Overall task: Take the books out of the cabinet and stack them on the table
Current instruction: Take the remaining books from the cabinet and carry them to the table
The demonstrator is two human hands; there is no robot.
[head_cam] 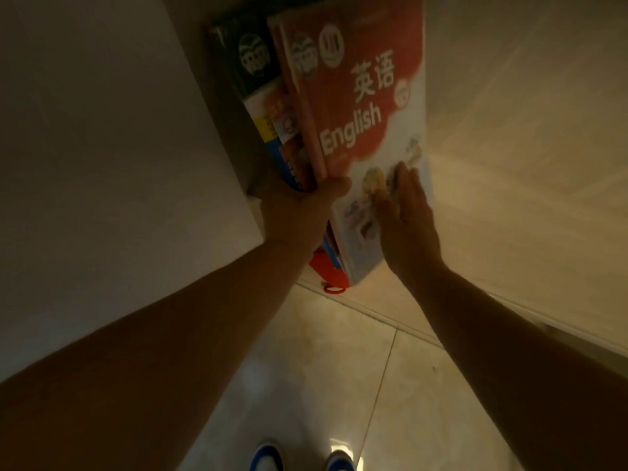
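Observation:
A bundle of books stands on edge inside the dim cabinet. Its outermost book is a red and white English textbook [353, 93] facing me. Behind it are a dark green book [244, 59] and a book with a yellow and blue spine [272, 137]. My left hand [299, 205] grips the bundle's near lower edge, thumb curled onto the red cover. My right hand [407, 215] lies flat with straight fingers against the textbook's white lower cover.
A white cabinet panel [102, 147] stands at the left and a pale panel [526, 130] at the right. A red object [328, 270] with a small ring lies low under the books. Beige floor tiles [323, 368] and my blue and white shoes [268, 457] are below.

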